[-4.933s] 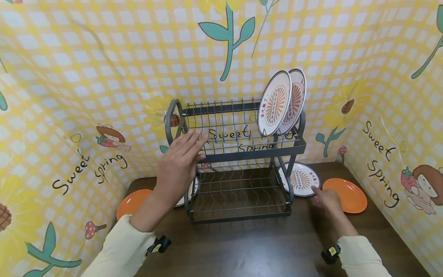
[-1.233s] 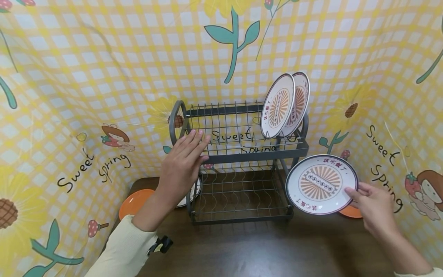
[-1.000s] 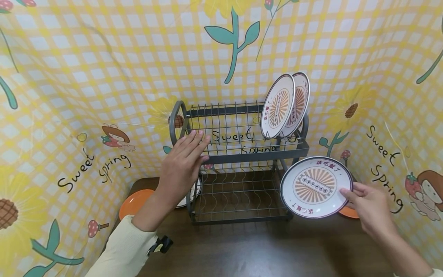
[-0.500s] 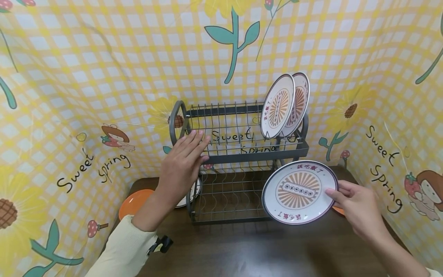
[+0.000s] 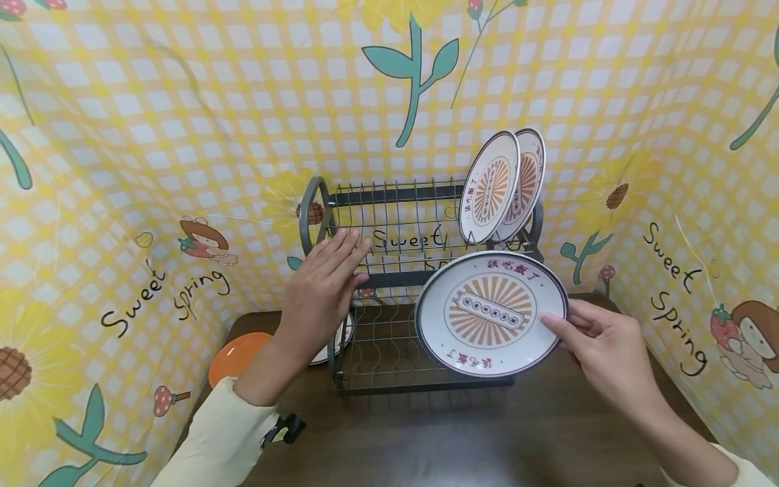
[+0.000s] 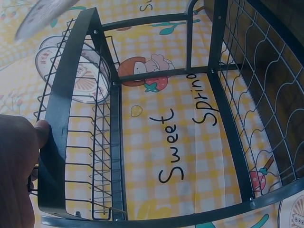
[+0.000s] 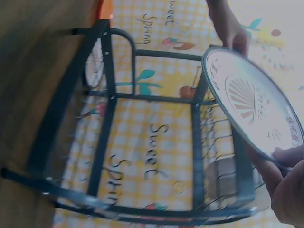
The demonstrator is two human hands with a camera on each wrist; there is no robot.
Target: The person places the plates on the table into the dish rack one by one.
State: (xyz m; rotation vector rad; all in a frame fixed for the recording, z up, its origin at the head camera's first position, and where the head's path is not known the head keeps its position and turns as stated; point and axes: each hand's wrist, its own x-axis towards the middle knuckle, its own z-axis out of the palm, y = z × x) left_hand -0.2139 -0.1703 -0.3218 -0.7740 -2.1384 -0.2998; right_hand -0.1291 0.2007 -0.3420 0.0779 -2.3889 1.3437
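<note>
While the left hand (image 5: 319, 284) lies with straight fingers over the rack (image 5: 389, 278), thumb against its front, the right hand (image 5: 615, 355) pinches a white plate (image 5: 491, 313) by the rim, thumb on the printed face and fingers behind. The plate is tilted, between the two hands and just left of the right one. It looks stiff and is probably light enough for one hand, though its glossy face may slip and a knock could chip it. The rim nearest the right hand seems the best hold, away from the two standing plates (image 5: 489, 193) beyond.
</note>
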